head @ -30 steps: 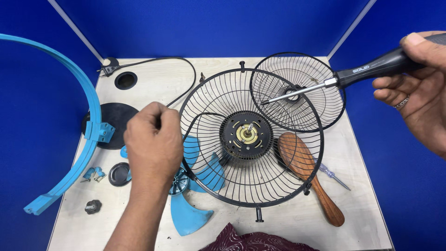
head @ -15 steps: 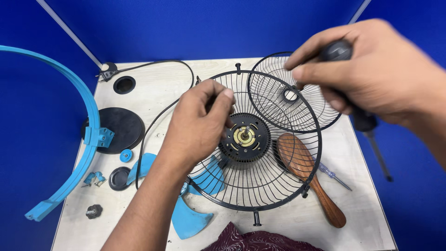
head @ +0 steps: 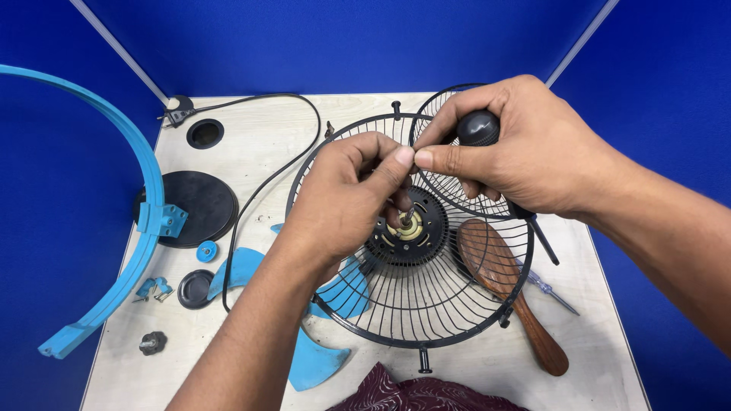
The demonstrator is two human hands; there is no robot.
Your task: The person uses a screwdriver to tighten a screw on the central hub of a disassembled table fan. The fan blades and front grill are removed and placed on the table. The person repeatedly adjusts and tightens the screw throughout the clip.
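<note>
- Wire fan guard (head: 426, 304), the black dished cage lying on the desk (head: 251, 137), held the round black motor hub (head: 407, 228) with its brass centre; a blue fan blade (head: 312, 358) showed beneath and beside it.
- Left hand (head: 343, 198) rested over the guard, its grip pinched together on something small at the hub's centre, too small to identify.
- Right hand (head: 525, 152) was clamped on the black handle of a screwdriver (head: 478, 128), held above the hub; its shaft could not be traced.
- A smaller wire grille (head: 449, 190) lay against the guard's far rim, behind the hands.
- A wooden brush (head: 502, 281) and a small second screwdriver (head: 552, 289) lay at the right.
- A blue ring (head: 145, 175), black disc (head: 202, 202) and power cord (head: 259, 190) lay at the left.
- Half a second earlier the right hand was higher over the grille; now both hands met at the hub.
</note>
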